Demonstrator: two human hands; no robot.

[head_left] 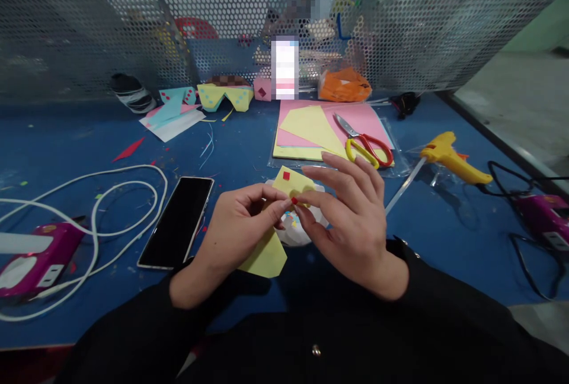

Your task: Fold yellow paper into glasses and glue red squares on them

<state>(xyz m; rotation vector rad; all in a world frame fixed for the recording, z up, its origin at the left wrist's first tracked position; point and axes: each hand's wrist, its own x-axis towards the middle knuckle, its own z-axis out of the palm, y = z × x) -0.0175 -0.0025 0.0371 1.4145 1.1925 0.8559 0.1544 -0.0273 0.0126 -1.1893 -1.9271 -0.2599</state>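
My left hand (pixel 242 224) is closed on a yellow paper cutout (pixel 269 258), its thumb and fingers near the middle of the piece. A red paper square (pixel 287 176) lies on the cutout's upper part. My right hand (pixel 351 221) pinches a second small red paper piece (pixel 294 201) between thumb and index finger, right by my left thumb; its other fingers are spread. Whether this red piece touches the yellow paper I cannot tell. Below both hands sits a white dish (pixel 300 233) with small coloured paper bits in it, partly hidden by the hands.
Scissors (pixel 362 141) lie on pink and yellow paper sheets (pixel 306 126). A yellow glue gun (pixel 456 159) is to the right, a black phone (pixel 178 221) and a looped white cable (pixel 162 194) to the left. Finished paper masks (pixel 226 96) stand against the perforated metal panel (pixel 231 16).
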